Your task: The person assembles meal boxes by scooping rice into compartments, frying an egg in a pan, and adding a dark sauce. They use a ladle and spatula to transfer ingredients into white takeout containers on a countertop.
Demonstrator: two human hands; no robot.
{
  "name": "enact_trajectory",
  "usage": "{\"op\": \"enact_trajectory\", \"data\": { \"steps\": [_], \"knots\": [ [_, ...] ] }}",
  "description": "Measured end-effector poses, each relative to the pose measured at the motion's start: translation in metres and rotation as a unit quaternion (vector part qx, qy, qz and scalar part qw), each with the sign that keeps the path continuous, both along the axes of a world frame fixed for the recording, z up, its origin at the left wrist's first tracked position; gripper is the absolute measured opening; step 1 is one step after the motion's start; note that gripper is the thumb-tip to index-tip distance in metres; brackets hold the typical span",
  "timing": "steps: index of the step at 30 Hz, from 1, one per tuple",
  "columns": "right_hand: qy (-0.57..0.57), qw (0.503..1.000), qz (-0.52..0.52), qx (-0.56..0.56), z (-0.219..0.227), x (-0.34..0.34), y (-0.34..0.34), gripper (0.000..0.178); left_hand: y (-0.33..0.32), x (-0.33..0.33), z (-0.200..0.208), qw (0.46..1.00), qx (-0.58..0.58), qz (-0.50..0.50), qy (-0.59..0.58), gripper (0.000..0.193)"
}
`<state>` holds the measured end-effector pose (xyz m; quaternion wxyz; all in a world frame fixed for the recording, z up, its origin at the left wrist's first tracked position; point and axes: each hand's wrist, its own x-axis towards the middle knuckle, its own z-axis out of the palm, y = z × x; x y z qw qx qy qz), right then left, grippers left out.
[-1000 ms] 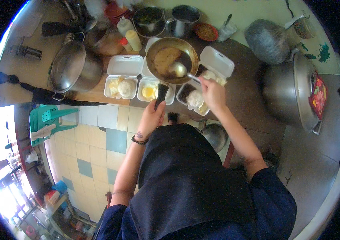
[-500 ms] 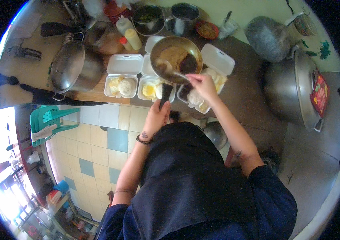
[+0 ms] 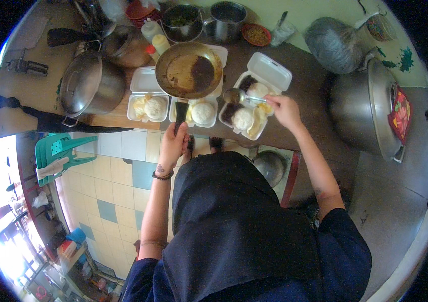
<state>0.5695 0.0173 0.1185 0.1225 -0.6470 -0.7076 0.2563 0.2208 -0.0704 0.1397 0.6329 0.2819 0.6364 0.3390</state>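
My left hand (image 3: 174,143) is closed around the black handle of a frying pan (image 3: 209,54), raised over the takeaway boxes. A brownish layer coats the pan's inside, with a dark patch on its right. My right hand (image 3: 285,111) grips a metal spoon (image 3: 234,95), whose bowl hangs over the right-hand takeaway boxes (image 3: 270,70). These white foam boxes hold rice mounds (image 3: 242,119), dark food and pale yellowish food. Left of them, another box (image 3: 148,79) holds rice and something yellowish. The pan partly hides the middle box (image 3: 214,120), which also contains rice.
On the left stands a large metal pot (image 3: 108,83); a bigger one (image 3: 357,110) is at the right. Squeeze bottles (image 3: 160,43), a pot with greens (image 3: 183,22), a metal jug (image 3: 225,22) and a red-rimmed dish (image 3: 256,34) line the back. Green stacked chairs (image 3: 53,156) stand at left.
The frying pan has moved left, away from the right-hand boxes. My right hand has carried the spoon out of the pan and rightward, over those boxes.
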Motion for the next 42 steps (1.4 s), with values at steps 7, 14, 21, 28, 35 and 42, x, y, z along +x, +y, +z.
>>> {"op": "enact_trajectory", "data": {
  "steps": [7,14,21,28,35,42],
  "knots": [
    [-0.005,0.996,0.018,0.088,-0.005,0.006,0.000,0.020,-0.003,-0.005,-0.004,1.000,0.015,0.007,-0.011,0.028],
    [0.092,0.992,0.015,0.090,0.035,-0.001,0.052,0.019,-0.004,-0.002,0.003,0.999,-0.003,-0.014,-0.038,0.024],
    [-0.066,0.929,0.255,0.260,0.066,-0.029,0.158,0.019,-0.005,-0.004,0.014,0.997,-0.015,-0.068,-0.041,0.019],
    [-0.092,0.942,0.268,0.178,0.039,-0.026,0.174,0.018,-0.004,0.001,0.009,0.996,-0.004,-0.078,-0.035,0.021],
    [0.010,0.972,0.201,0.123,0.001,-0.034,0.096,0.016,-0.005,0.008,0.003,0.998,-0.003,-0.055,-0.031,0.020],
    [0.071,0.993,0.094,-0.010,0.005,-0.056,0.067,0.014,0.001,0.010,0.003,0.998,-0.006,-0.065,-0.022,0.023]
  ]
}}
